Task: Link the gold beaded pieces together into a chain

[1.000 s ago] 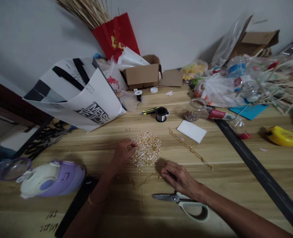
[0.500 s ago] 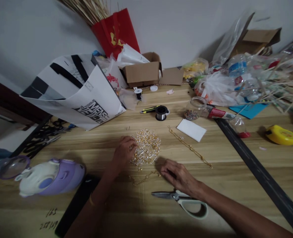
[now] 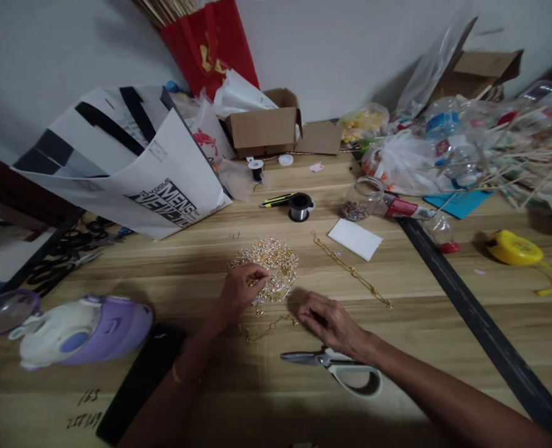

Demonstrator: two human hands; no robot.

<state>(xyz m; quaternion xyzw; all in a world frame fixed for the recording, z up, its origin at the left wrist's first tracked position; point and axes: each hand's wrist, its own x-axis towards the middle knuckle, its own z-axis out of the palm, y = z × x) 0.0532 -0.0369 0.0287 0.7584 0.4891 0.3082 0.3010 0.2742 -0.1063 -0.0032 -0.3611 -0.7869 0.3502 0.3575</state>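
A loose pile of small gold and clear beads [image 3: 276, 267] lies in the middle of the wooden table. Over its left part is my left hand [image 3: 241, 289], thumb and fingers pinched together; whatever they may hold is too small to see. My right hand [image 3: 329, 320] rests to the right below the pile, fingers curled and closed, their contents hidden. By its fingertips ends a short gold chain [image 3: 270, 328]; contact between them is unclear. Scissors [image 3: 334, 361] with pale handles lie just below my right hand. A longer gold chain [image 3: 353, 270] stretches out on the right.
Behind the pile are a wire spool [image 3: 300, 207], a yellow-black cutter [image 3: 277, 200], a white card [image 3: 355, 238] and a jar of beads [image 3: 362, 199]. A tape measure [image 3: 513, 247] lies right; a purple-white bottle [image 3: 89, 330] and a paper bag [image 3: 163, 180] stand left.
My left hand has moved right over the bead pile, its fingers now pinched. My right hand stays by the short chain. The whole view has shifted slightly.
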